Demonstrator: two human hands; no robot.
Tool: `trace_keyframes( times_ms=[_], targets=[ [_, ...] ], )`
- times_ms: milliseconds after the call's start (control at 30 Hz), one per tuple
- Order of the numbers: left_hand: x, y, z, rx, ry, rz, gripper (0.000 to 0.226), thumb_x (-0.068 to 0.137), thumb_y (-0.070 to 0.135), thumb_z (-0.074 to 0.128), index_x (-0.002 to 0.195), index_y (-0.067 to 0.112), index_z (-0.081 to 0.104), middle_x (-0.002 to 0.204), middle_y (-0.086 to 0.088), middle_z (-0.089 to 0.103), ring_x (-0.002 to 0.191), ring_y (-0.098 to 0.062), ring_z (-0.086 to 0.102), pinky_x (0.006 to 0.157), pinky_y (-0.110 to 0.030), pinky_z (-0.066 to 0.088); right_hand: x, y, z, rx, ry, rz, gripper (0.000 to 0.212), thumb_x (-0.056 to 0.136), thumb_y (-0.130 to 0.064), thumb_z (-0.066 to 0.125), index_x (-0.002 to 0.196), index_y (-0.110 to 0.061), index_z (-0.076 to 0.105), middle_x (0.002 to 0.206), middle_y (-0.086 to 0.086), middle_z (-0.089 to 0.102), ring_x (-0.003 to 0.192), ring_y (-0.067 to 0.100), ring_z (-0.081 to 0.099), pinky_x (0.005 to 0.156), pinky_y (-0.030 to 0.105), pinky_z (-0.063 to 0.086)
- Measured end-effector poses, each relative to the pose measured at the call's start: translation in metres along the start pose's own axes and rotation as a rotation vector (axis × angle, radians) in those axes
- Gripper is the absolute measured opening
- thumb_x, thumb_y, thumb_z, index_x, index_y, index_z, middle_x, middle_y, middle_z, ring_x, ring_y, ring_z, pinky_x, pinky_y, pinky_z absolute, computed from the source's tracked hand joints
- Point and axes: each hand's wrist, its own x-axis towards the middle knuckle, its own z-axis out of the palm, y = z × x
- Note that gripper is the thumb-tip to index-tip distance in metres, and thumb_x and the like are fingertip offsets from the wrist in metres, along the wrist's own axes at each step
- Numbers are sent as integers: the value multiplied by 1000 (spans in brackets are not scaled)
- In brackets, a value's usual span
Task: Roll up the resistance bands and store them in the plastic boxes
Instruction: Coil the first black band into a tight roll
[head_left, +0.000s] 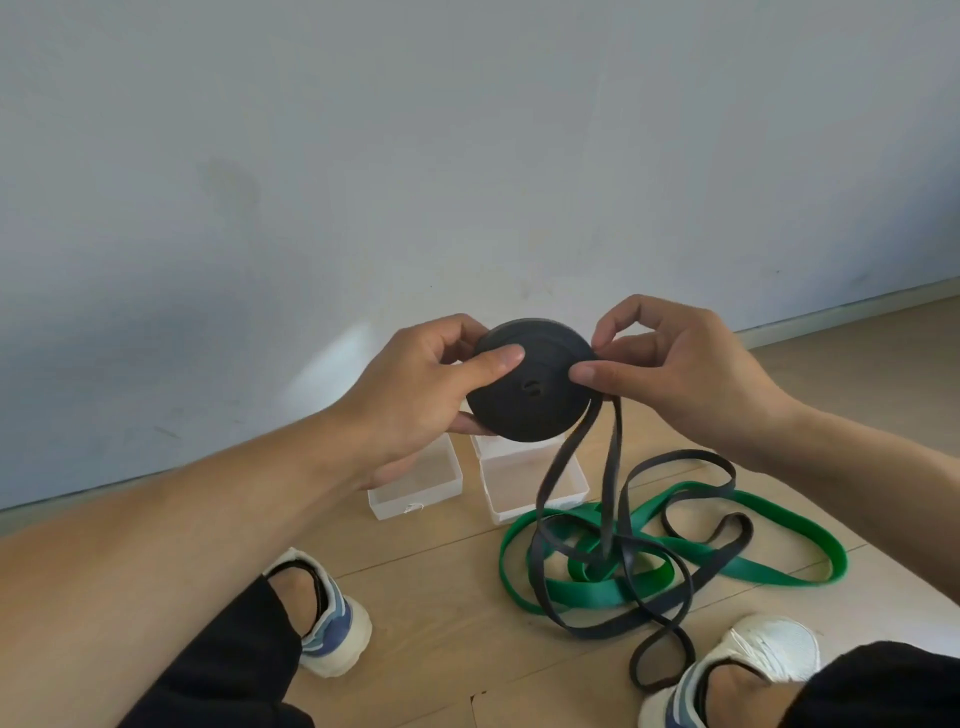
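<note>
Left hand (415, 387) grips a partly wound coil of the black resistance band (530, 384), thumb pressed on its face; right hand (670, 358) pinches the band at the coil's right edge. The unwound length hangs to the wooden floor (426, 587), looping over a green resistance band (779, 564). Two open clear plastic boxes (415, 493) stand side by side below the coil, near the wall (363, 156)

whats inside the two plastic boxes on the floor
Both plastic boxes look empty of bands; the left one shows only a small white scrap. Their far parts are hidden behind the left hand and the black roll.
</note>
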Motion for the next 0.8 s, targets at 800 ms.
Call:
trace_keyframes(
  times_ms=[800],
  targets=[
    [-4,-3,11,105,-92,-62,18,90,35,73,98,20,78,91,-1,78,92,-21,75,84,-51,63,-2,-3,2,-41,-79,-58,30,77,-33,80,97,-20,62,89,2,80,82,34,74,79,48,60]
  ],
)
